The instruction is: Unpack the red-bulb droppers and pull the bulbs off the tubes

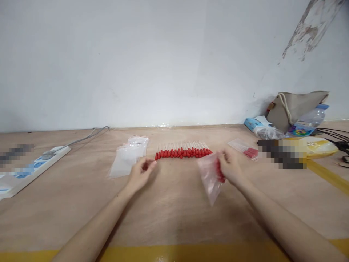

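Observation:
A row of red-tipped white sticks [183, 153] lies on the table with the red ends toward me. By the left end of the row is my left hand [141, 174], its thumb and forefinger drawn together close to the outermost red tip. Whether it grips that stick cannot be made out. My right hand [230, 166] pinches a clear zip bag [209, 178], which hangs tilted above the table near the row's right end. Red pieces show in the bag beside my fingers, partly hidden by them. Flat clear bags [128, 156] lie beyond my left hand.
A bag with red contents [249, 152] lies to the right. Farther right are a blue tissue box [255, 124], a grey bag [302, 105] and a yellow packet [319, 147]. A white power strip [51, 160] lies left. Yellow tape [163, 253] runs along the front.

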`<state>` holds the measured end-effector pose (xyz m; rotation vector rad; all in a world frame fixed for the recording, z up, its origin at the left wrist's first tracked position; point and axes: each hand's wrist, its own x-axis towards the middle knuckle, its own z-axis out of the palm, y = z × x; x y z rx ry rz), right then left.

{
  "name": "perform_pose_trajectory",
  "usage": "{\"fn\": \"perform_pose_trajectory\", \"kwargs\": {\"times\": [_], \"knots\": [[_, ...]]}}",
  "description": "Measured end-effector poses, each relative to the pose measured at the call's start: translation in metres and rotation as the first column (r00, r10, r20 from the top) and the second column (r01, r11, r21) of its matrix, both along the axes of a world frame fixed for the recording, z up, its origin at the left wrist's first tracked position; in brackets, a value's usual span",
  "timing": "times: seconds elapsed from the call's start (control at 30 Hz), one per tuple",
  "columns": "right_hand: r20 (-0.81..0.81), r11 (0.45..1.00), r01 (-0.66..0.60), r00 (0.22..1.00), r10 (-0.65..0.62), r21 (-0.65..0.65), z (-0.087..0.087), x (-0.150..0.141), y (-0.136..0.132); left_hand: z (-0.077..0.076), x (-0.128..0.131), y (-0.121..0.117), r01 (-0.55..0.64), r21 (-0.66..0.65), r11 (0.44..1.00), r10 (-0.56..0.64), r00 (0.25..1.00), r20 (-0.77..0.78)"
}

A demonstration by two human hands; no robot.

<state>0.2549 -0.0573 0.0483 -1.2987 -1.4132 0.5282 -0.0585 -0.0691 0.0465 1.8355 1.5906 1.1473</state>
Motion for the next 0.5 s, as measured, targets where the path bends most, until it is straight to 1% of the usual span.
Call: {"fn": "perform_pose_trajectory", "kwargs": {"times": [0.03, 0.07, 0.1, 0.17, 0.2, 0.27, 0.3, 0.37, 0.4, 0.43, 0.47, 0.5], "knots": [[0.031, 0.992, -0.114, 0.993, 0.116, -0.062, -0.006, -0.013, -0.003, -0.003, 0.010, -0.004, 0.129, -0.103, 0.986, -0.120, 0.988, 0.094], [0.075, 0.966, -0.242, 0.966, 0.248, -0.088, -0.011, -0.025, -0.005, -0.006, 0.019, -0.007, 0.250, -0.177, 0.952, -0.215, 0.956, 0.198], [0.136, 0.931, -0.352, 0.922, 0.363, -0.101, -0.015, -0.035, -0.006, -0.008, 0.027, -0.011, 0.348, -0.233, 0.908, -0.276, 0.916, 0.290], [0.252, 0.856, -0.493, 0.818, 0.517, -0.153, -0.019, -0.050, -0.004, -0.010, 0.039, -0.016, 0.478, -0.293, 0.828, -0.332, 0.839, 0.431], [0.294, 0.821, -0.538, 0.767, 0.571, -0.191, -0.018, -0.057, -0.002, -0.010, 0.044, -0.018, 0.518, -0.303, 0.800, -0.346, 0.811, 0.472], [0.326, 0.749, -0.605, 0.675, 0.662, -0.269, -0.016, -0.067, 0.006, -0.010, 0.049, -0.021, 0.574, -0.297, 0.763, -0.378, 0.769, 0.515], [0.325, 0.706, -0.640, 0.628, 0.708, -0.302, -0.014, -0.073, 0.010, -0.011, 0.051, -0.021, 0.594, -0.286, 0.752, -0.394, 0.753, 0.527], [0.325, 0.630, -0.695, 0.541, 0.775, -0.346, -0.009, -0.082, 0.016, -0.013, 0.053, -0.020, 0.600, -0.269, 0.753, -0.397, 0.741, 0.541], [0.343, 0.626, -0.701, 0.527, 0.777, -0.341, -0.007, -0.086, 0.018, -0.015, 0.054, -0.019, 0.582, -0.271, 0.766, -0.376, 0.749, 0.546], [0.377, 0.662, -0.682, 0.551, 0.745, -0.310, -0.004, -0.089, 0.018, -0.016, 0.054, -0.018, 0.552, -0.281, 0.785, -0.340, 0.763, 0.549], [0.422, 0.730, -0.634, 0.607, 0.674, -0.255, -0.002, -0.090, 0.015, -0.018, 0.055, -0.017, 0.514, -0.299, 0.804, -0.297, 0.782, 0.548], [0.467, 0.812, -0.554, 0.677, 0.569, -0.186, -0.001, -0.090, 0.010, -0.019, 0.055, -0.016, 0.471, -0.318, 0.823, -0.248, 0.801, 0.545]]}}
